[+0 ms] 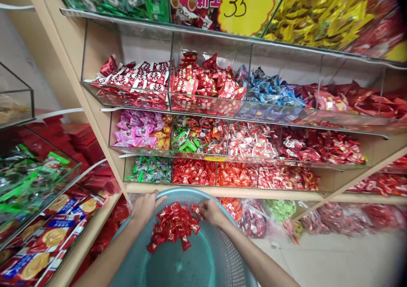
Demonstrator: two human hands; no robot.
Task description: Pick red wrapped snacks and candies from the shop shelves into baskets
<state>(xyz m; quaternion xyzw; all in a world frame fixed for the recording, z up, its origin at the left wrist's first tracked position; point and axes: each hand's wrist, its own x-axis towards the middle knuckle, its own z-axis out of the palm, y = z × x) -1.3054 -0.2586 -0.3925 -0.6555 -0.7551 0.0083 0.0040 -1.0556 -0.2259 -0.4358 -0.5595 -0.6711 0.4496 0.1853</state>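
A pale blue plastic basin (219, 257) sits low in front of me, tilted toward the candy shelves. A heap of red wrapped candies (173, 227) lies inside it near the far rim. My left hand (144, 207) grips the basin's far rim, fingers curled over the edge. My right hand (210, 212) is in the basin beside the heap, fingers pinched on a red wrapped candy (196, 210).
Tiered clear bins (203, 104) hold red, pink, green, blue and yellow wrapped sweets. A yellow sign reading 35 (246, 5) hangs above. Bagged candies (280, 215) lie on the floor under the shelf. More glass bins (38, 181) with snacks stand at left.
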